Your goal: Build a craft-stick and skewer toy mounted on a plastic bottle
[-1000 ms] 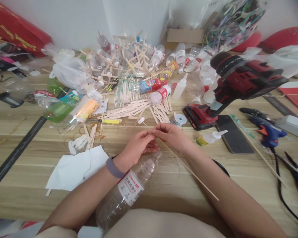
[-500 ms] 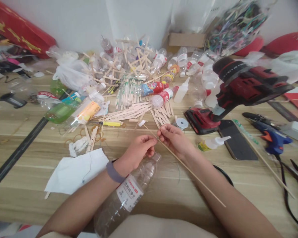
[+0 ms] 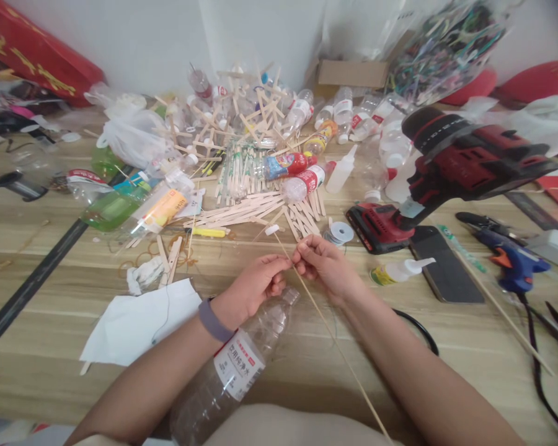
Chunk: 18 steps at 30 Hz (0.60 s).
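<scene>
A long thin wooden stick (image 3: 337,344) slants between my hands, its near end reaching down toward my body. At its far end sits a small white cap (image 3: 272,229). My left hand (image 3: 255,284) is closed, with thumb and forefinger pinching the stick. Close beside it, my right hand (image 3: 324,265) is pinched too, fingertips right by the stick; what they grip is too small to make out. Under my left wrist lies a clear, capless plastic bottle (image 3: 235,365) with a white label, tilted toward my body. A spool of thin line (image 3: 341,233) lies just beyond my right hand.
On the right are a red-black cordless drill (image 3: 451,173), small glue bottle (image 3: 400,271), phone (image 3: 446,263) and blue glue gun (image 3: 506,254). Ahead lie craft sticks (image 3: 244,210) and plastic bottles (image 3: 304,183). White paper (image 3: 139,322) and a black bar (image 3: 32,282) lie left.
The stick's near end has swung left and closer to my body, so it points more steeply down. My hands stay close together, with only a slight shift.
</scene>
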Available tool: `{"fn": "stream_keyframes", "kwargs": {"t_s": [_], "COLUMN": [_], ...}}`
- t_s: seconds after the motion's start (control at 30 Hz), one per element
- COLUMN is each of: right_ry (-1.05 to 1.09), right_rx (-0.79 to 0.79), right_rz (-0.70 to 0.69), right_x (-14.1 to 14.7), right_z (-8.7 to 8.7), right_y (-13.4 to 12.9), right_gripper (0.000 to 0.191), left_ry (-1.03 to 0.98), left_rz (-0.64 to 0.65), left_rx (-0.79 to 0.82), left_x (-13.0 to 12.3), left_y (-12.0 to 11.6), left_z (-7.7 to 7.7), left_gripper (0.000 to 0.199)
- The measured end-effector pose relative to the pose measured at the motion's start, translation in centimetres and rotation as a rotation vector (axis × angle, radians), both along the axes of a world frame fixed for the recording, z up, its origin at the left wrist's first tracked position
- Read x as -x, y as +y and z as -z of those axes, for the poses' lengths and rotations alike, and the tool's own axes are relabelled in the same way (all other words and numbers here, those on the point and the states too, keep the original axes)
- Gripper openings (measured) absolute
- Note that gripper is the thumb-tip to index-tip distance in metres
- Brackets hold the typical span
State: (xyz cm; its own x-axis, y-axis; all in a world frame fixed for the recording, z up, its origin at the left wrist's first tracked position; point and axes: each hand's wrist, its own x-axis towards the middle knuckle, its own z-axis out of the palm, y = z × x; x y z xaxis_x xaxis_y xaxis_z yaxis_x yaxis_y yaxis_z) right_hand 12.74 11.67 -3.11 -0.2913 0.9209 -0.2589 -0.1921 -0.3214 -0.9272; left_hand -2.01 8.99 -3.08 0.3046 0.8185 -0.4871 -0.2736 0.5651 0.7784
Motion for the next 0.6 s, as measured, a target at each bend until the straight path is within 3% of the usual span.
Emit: {"fn": "stream_keyframes", "kwargs": {"t_s": [0.33, 0.6], "right_ry": [-0.020, 0.004], "right_rx": [-0.036, -0.023], "right_rz": [0.090, 0.093], "right_x": [-0.51, -0.40], "right_z": [-0.45, -0.48], "right_y": [0.29, 0.45], "right_gripper": [0.047, 0.047], "left_ry": [0.022, 0.046], "left_rz": [0.080, 0.033], "left_rx": [-0.011, -0.001], "left_x": [-0.30, -0.53], "left_y": [-0.47, -0.47], "left_z": [-0.56, -0.64], "left_gripper": [0.024, 0.030]}}
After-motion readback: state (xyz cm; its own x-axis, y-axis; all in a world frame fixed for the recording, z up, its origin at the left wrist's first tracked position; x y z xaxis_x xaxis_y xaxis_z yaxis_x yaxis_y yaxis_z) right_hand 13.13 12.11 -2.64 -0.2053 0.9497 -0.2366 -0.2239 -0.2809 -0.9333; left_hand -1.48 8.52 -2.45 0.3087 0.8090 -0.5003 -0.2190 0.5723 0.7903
